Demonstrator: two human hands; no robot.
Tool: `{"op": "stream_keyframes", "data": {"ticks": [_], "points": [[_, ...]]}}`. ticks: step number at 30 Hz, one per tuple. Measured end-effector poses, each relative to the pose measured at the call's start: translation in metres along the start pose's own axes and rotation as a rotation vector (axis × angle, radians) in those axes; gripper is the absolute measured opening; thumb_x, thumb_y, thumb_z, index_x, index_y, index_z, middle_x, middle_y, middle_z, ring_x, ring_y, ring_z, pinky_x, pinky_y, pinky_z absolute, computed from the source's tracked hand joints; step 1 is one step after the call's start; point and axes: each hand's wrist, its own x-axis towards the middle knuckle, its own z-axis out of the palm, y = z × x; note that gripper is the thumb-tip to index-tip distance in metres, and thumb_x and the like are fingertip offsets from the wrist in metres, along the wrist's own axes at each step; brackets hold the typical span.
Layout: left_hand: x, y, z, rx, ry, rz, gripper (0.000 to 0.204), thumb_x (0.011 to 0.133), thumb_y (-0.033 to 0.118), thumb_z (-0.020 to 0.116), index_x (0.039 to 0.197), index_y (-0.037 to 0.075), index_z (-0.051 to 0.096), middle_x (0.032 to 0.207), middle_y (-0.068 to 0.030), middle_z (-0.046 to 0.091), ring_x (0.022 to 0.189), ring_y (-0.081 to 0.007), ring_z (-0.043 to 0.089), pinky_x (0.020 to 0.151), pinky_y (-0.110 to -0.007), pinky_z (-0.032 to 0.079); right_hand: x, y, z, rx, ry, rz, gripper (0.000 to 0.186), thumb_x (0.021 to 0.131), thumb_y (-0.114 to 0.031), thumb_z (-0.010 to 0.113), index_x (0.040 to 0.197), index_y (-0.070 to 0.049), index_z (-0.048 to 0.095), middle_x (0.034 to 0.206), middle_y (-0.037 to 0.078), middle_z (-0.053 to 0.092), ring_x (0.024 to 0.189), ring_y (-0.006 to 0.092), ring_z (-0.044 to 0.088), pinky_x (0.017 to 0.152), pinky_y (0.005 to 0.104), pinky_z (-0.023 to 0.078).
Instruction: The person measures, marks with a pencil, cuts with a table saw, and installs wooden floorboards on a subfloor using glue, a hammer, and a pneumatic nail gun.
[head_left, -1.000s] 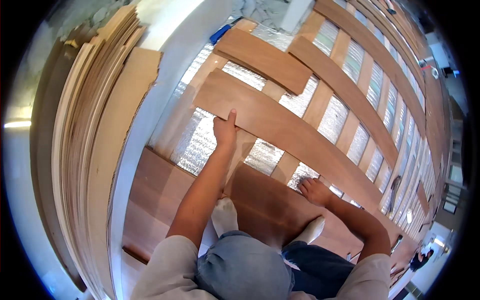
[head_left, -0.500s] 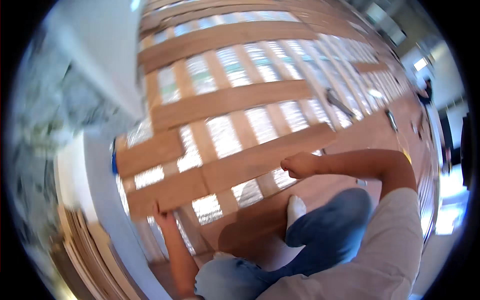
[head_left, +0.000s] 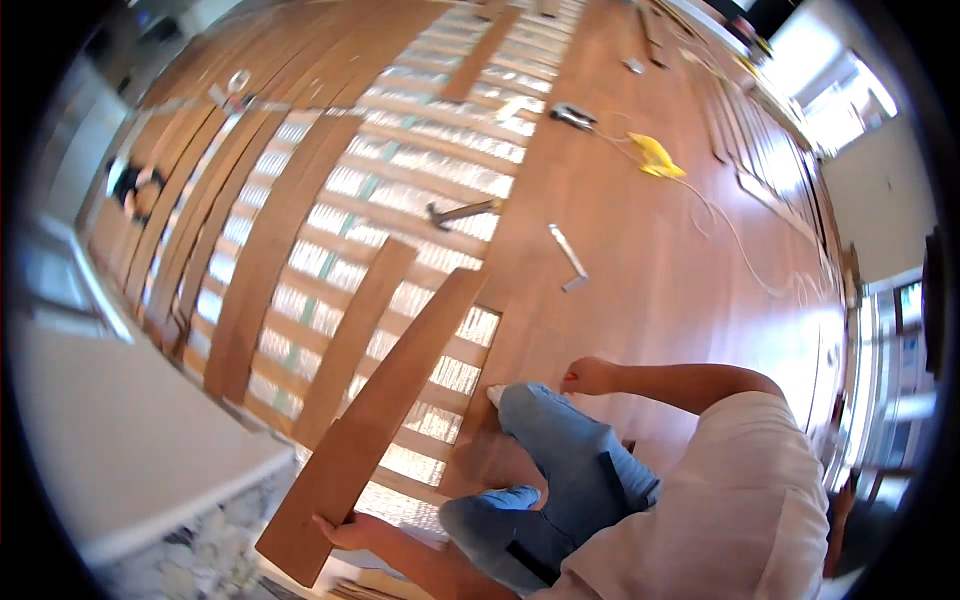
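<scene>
My left hand (head_left: 345,530) grips the near end of a long brown plank (head_left: 390,385), which lies diagonally over wooden battens and silver foil underlay (head_left: 410,460). My right hand (head_left: 588,376) is closed on a small red item too small to identify, held over the laid brown floor beside my bent legs. A second plank (head_left: 350,335) lies just left of the gripped one. A claw hammer (head_left: 460,211) rests on the battens farther forward, and an angled metal bar (head_left: 566,258) lies on the finished boards.
More loose planks (head_left: 255,250) span the battens at left. A yellow object with cord (head_left: 655,155) and a metal tool (head_left: 572,117) lie farther ahead. A white wall edge (head_left: 150,440) and stone pieces (head_left: 200,540) border the lower left. Boards (head_left: 770,200) lie along the right.
My view has swung to the right along the room. My left hand still grips the plank's end. My right hand has drawn away from the plank to the right, over the laid floor.
</scene>
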Motion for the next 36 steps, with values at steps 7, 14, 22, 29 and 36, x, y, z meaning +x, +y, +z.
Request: {"op": "stream_keyframes", "data": {"ticks": [7,14,22,29,36], "points": [[-0.164,0.106,0.315,0.273,-0.330,0.438,0.053,0.081,0.009,0.076,0.126,-0.012,0.059,0.132,-0.0222,0.061,0.112,-0.0332,0.063,0.097,-0.043,0.053,-0.287,0.065,-0.045,0.599,0.149,0.689,0.041,0.095,-0.043,0.055,0.100,-0.006,0.071,0.099,0.020,0.072,0.096,0.0355,0.068,0.085,0.0458,0.055],[-0.301,0.170,0.511,0.639,-1.050,0.350,0.048,0.083,0.005,0.072,0.127,-0.006,0.057,0.125,-0.0172,0.062,0.110,-0.0307,0.062,0.093,-0.040,0.054,-0.338,0.058,-0.129,0.263,0.358,0.426,0.044,0.089,-0.027,0.064,0.131,-0.015,0.059,0.100,0.013,0.071,0.097,0.0302,0.070,0.077,0.0436,0.056],[-0.426,0.192,0.626,0.902,-1.621,0.025,0.084,0.062,0.000,0.081,0.139,-0.004,0.047,0.127,-0.0160,0.061,0.114,-0.0299,0.061,0.100,-0.041,0.049,-0.199,-0.119,-0.347,1.176,0.481,-0.414,0.052,0.095,-0.015,0.066,0.145,-0.013,0.050,0.126,0.010,0.067,0.097,0.0249,0.070,0.085,0.0409,0.058],[-0.533,0.133,0.721,1.051,-1.880,-0.269,0.086,0.057,-0.002,0.087,0.135,-0.003,0.052,0.122,-0.0130,0.065,0.111,-0.0262,0.062,0.095,-0.040,0.051,-0.175,-0.165,-0.473,0.912,0.485,-0.699,0.074,0.077,-0.040,0.087,0.131,-0.001,0.056,0.115,0.016,0.070,0.102,0.0191,0.066,0.084,0.0343,0.053],[-0.666,-0.018,0.856,0.927,-2.308,-0.601,0.087,0.064,0.004,0.089,0.141,-0.002,0.049,0.134,-0.0123,0.060,0.126,-0.0253,0.054,0.106,-0.041,0.044,-0.204,-0.089,-0.589,1.299,0.799,-0.392,0.068,0.080,-0.042,0.084,0.127,0.002,0.062,0.116,0.016,0.072,0.108,0.0220,0.067,0.094,0.0374,0.053]]}}
